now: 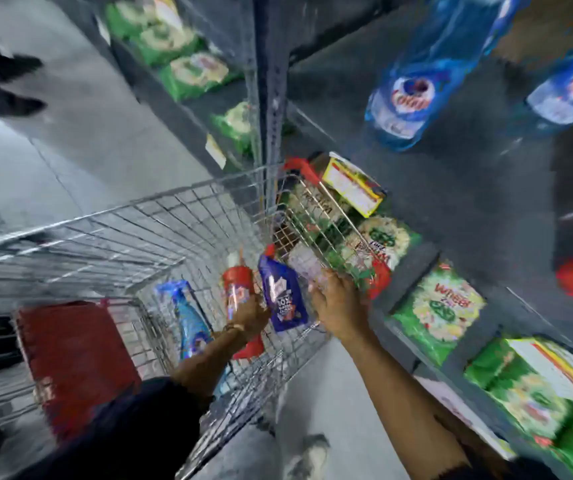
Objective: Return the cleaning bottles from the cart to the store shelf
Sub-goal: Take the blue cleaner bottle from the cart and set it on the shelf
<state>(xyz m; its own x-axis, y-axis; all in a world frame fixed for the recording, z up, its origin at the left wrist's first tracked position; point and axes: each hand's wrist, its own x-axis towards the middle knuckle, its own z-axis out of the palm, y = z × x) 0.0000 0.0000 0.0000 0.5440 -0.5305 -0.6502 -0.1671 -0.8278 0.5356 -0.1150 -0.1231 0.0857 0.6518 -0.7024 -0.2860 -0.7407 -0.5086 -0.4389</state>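
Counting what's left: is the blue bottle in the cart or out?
In: the blue bottle lies inside the cart, untouched.

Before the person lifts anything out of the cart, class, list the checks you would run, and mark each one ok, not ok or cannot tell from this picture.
1. Left hand has a bottle: ok, it is wrapped around the red bottle inside the cart.
2. Right hand is free to carry: cannot tell, it is at the cart's right rim and blur hides whether it grips the wire.
3. Other items left to return: ok, the dark blue pouch and the light blue bottle lie in the cart.
4. Shelf within reach: ok, the shelf with green packets stands right beside the cart.
5. Free shelf spot for bottles: cannot tell, too blurred.
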